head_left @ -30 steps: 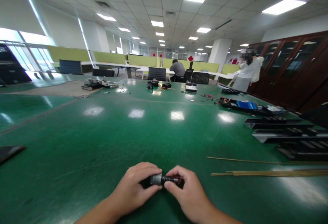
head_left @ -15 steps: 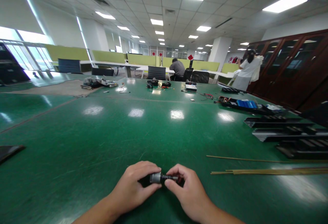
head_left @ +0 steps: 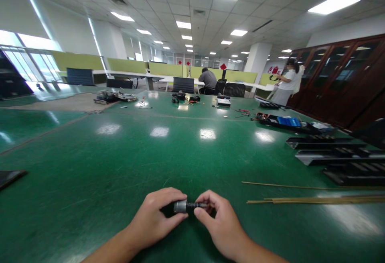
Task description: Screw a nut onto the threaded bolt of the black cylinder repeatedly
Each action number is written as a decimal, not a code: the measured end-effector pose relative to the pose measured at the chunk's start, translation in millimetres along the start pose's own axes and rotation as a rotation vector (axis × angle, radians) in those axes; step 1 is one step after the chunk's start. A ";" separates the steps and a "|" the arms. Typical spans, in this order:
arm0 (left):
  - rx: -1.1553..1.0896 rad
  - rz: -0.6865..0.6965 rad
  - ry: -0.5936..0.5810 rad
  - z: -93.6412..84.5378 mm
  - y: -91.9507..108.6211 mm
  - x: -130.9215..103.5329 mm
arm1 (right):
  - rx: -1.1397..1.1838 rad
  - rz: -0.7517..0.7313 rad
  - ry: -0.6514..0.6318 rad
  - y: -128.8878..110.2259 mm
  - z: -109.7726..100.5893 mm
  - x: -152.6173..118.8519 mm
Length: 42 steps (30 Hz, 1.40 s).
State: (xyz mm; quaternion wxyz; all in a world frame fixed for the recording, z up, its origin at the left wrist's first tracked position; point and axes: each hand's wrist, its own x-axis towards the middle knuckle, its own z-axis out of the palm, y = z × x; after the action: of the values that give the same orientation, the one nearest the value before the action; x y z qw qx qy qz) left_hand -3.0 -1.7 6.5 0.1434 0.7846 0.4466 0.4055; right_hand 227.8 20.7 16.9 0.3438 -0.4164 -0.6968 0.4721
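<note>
Between my two hands, low in the middle of the head view, is a small metal cylinder (head_left: 181,206) with a thin dark ridged shaft (head_left: 195,204) pointing right. My left hand (head_left: 158,215) grips the cylinder with the thumb below and a finger above. The thumb and fingertips of my right hand (head_left: 221,219) close round the shaft's right end, which they partly hide. Both hands are just over the green table (head_left: 135,154).
Thin brass-coloured rods (head_left: 300,200) lie to the right, with black metal channels (head_left: 331,156) behind them. A dark flat object (head_left: 10,178) sits at the left edge. Electronics and tools (head_left: 183,97) lie farther back. One person (head_left: 208,79) sits beyond; another (head_left: 285,82) stands right.
My left hand and the cylinder have shifted slightly left, and more of the shaft shows between my hands. The standing person at the right has moved slightly left and turned.
</note>
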 end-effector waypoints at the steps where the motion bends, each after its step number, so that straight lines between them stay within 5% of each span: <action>1: 0.004 -0.001 0.002 0.0 -0.1 -0.1 | 0.006 0.000 0.000 0.3 0.2 0.1; 42: 0.037 0.036 0.033 -3.6 -0.9 -0.3 | 0.128 0.021 0.004 6.3 0.2 0.7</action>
State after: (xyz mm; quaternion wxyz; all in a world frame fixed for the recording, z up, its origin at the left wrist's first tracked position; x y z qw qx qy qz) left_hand -6.3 -1.9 8.1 0.1140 0.7883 0.4420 0.4125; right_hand 228.9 22.6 10.9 0.3664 -0.4017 -0.6600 0.5184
